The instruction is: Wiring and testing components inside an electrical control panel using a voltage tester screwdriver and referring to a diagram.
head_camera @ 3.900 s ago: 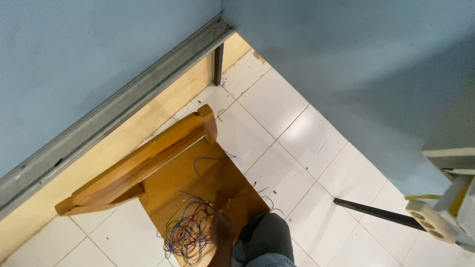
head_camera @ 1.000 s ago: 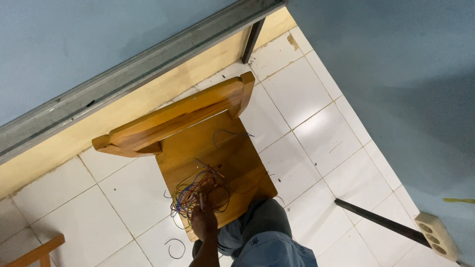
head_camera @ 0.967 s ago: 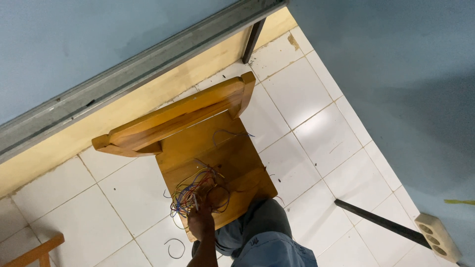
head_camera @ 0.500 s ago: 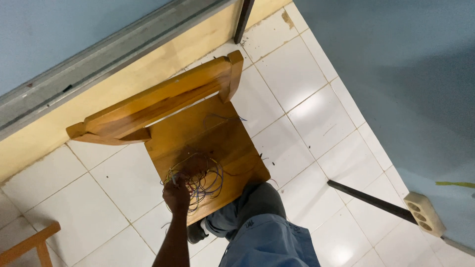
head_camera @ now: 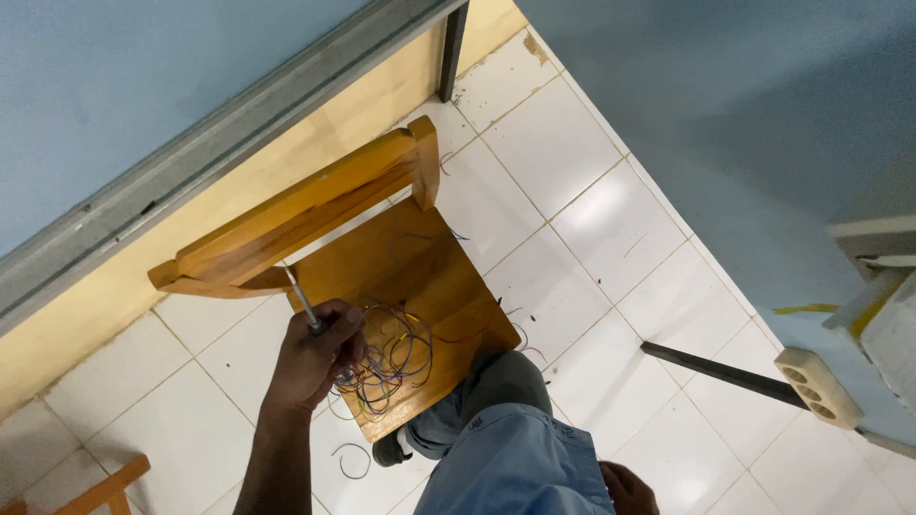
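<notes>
The left hand (head_camera: 315,358) has risen from the tangle of thin coloured wires (head_camera: 386,358) and now grips a slim metal tool (head_camera: 301,300), fingers clamped round it. The wires lie on the near seat of the orange wooden chair (head_camera: 382,257). The right hand (head_camera: 625,488) rests at the person's knee; I cannot tell its grip.

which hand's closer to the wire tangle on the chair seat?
Left. The left hand sits at the edge of the wire tangle, gripping a thin metal tool. The right hand is low by the knee, well clear.
</notes>
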